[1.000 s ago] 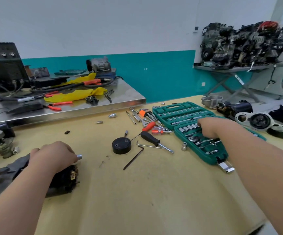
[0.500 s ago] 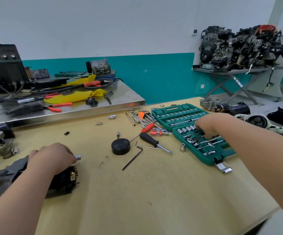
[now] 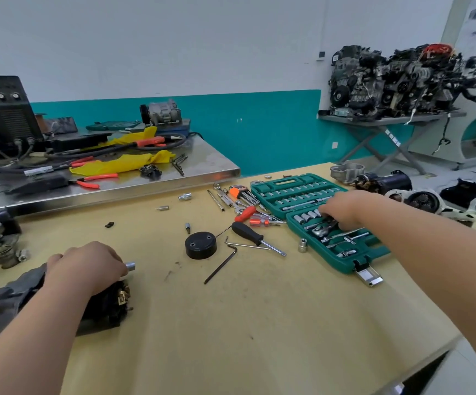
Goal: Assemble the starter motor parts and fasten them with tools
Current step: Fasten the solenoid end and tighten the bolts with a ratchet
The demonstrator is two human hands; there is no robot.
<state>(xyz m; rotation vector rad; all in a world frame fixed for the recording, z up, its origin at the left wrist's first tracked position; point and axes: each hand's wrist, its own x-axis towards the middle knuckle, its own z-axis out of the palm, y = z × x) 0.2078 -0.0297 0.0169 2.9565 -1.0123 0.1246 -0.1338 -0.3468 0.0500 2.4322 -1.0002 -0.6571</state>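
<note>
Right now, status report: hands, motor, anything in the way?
Left hand grips motor on bench. Right hand in socket case, fingers on ratchet, grip unclear. Hex key, screwdriver, black cap lie between; nothing blocking.

You've got a steel surface at back left; take it as your landmark.
- Yellow cloth lies mid-top.
- Orange-handled pliers lie just in front of the cloth.
- Black machine with knobs stands at its left end.
- Silver compressor-like unit sits at its rear.
- Well to its right, an engine sits on a grey stand.
</note>
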